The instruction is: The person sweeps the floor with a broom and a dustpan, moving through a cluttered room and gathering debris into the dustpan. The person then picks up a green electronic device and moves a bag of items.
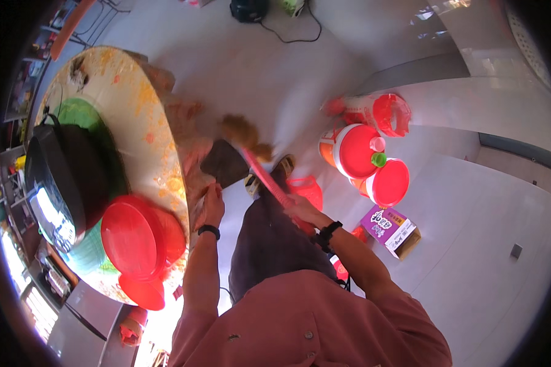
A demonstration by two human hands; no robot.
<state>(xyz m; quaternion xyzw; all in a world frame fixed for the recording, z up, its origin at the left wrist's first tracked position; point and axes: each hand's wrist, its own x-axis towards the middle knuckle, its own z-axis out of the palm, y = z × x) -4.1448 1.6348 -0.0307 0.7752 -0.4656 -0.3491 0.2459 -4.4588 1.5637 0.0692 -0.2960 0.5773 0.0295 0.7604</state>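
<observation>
My right hand [303, 210] is closed around the pink-red handle of a broom [271, 183]. The handle slants forward to blurred yellow-brown bristles [243, 133] on the floor beyond my shoes. At the left, my left hand [213, 204] has its fingers bunched at the hanging side of a patterned tablecloth [197, 158] and appears to grip its edge. A dark grey flat piece [225, 161] lies between the cloth and my feet; what it is, I cannot tell. Part of the bristles is smeared by motion.
The round table [142, 101] on my left bears a black appliance [55, 183] and a red lidded tub [135, 238]. To my right stand red-lidded buckets [360, 150], a red basket [308, 190] and a purple carton [392, 229]. A corded dark object [249, 10] sits far ahead.
</observation>
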